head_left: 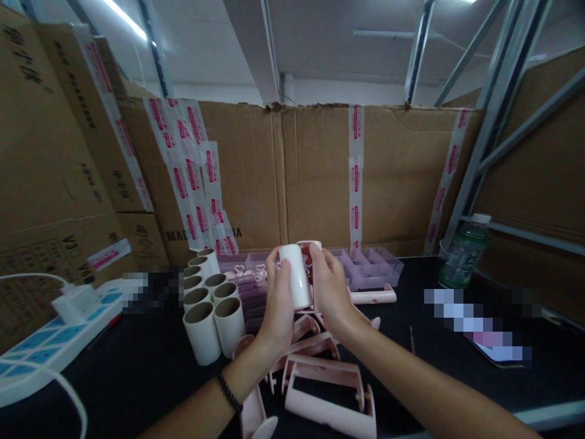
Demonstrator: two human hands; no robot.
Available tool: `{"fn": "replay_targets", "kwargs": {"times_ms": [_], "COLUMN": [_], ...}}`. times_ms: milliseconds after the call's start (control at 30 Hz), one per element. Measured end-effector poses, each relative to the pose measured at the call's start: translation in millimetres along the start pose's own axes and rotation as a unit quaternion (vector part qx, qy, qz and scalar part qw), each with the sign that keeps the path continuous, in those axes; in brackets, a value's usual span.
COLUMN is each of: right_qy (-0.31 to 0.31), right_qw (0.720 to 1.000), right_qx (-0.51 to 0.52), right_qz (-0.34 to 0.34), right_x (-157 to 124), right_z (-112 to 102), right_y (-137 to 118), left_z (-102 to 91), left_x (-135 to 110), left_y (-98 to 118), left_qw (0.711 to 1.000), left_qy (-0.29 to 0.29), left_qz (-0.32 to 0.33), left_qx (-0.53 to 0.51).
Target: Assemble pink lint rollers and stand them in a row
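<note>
Left hand (278, 305) has its fingers closed round a white tube (296, 281), thumb along the near side; right hand (329, 283) grips a pink piece (309, 244) right beside it, fingers bent over its top. Can't tell whether tube and piece are joined; the hands hide that. Both are held up, tilted slightly, above the middle of the black surface (397, 341). Under the forearms, pink frames (329, 410) lie in a loose heap, some overlapping, so low moves there would hit them. Just left of the left hand, white tubes (201, 338) stand upright in a tight cluster, open ends up, closing off that side. Behind the hands, a purple tray (372, 271) with compartments; small pink pieces at its left part. Far left, a white power strip (59, 335) with a plug and cable along the edge. Right: a thin tool (412, 340) near the right forearm, then a flat pixelated thing (496, 352), green bottle (466, 251) behind it. Cardboard (315, 171) walls the back and left, metal posts at the right. Most room to move: upward, and right, over the dark stretch between forearm and bottle.
</note>
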State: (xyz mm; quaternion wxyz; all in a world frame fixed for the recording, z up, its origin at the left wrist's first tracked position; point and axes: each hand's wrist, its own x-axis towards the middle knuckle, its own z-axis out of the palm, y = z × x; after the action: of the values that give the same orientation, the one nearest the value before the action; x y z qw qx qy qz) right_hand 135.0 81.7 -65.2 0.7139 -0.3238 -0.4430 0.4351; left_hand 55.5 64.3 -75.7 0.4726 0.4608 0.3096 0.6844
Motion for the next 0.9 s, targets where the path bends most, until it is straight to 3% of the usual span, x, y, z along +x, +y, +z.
{"fn": "replay_targets", "kwargs": {"times_ms": [200,500,900], "right_qy": [0.001,-0.015,-0.011], "right_qw": [1.0,0.996,0.979], "right_qx": [-0.019,-0.086,-0.172], "right_qz": [0.008,-0.031,-0.111], "right_x": [-1,13,15], "right_z": [-1,-15,-25], "right_y": [-4,-16,-29], "left_z": [0.9,-4.4,-9.2], "left_x": [1,7,19], "left_y": [13,22,32], "left_qw": [0.999,0.991,0.96], "left_qy": [-0.029,-0.087,-0.185], "left_qz": [0.004,0.008,0.077], "left_qx": [-0.018,0.097,0.194]}}
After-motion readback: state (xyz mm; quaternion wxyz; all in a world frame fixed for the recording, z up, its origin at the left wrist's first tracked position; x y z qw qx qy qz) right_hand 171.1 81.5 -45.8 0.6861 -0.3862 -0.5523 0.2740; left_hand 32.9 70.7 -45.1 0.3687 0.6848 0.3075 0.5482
